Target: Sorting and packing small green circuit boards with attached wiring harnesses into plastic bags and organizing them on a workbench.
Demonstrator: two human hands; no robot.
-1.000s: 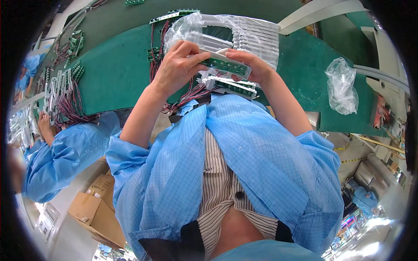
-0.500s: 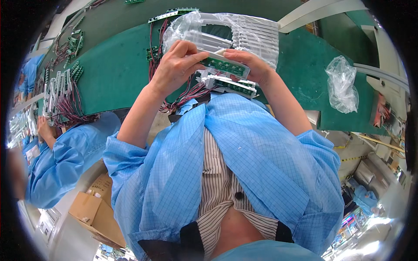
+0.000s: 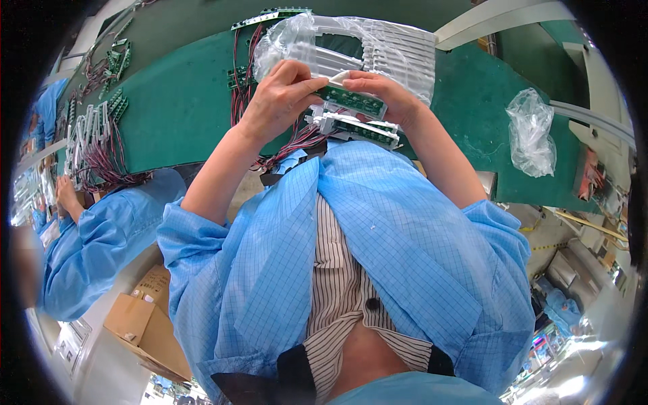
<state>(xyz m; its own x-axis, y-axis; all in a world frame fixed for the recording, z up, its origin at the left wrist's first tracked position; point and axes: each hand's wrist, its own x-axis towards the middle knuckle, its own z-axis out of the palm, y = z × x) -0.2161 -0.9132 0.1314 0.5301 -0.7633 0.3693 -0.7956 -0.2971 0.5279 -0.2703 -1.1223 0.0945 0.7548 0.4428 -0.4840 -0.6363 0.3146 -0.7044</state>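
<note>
Between my two hands is a green circuit board (image 3: 354, 102), held up over the near table edge and slanting down to the right. My left hand (image 3: 282, 94) is closed, with thumb and index finger pinching the board's left end. My right hand (image 3: 386, 98) grips the right end, its thumb and index finger bent at the upper edge. Something small and white (image 3: 339, 77) shows between the fingertips; its kind is unclear. Just below, close to my body, lie white plastic holders with green boards (image 3: 361, 129). Red and black wires (image 3: 293, 150) trail from them to the left.
Behind my hands lies a clear plastic bag of white plastic strips (image 3: 398, 57). A crumpled clear bag (image 3: 531, 131) rests on the green table mat (image 3: 466, 88). At left, a co-worker's hand (image 3: 66, 194) is near wired strips (image 3: 91, 138). Cardboard boxes (image 3: 138, 320) stand below.
The board has tipped slightly in my hands, and its pale lower border shows less. Both hands stay in nearly the same place, still gripping it.
</note>
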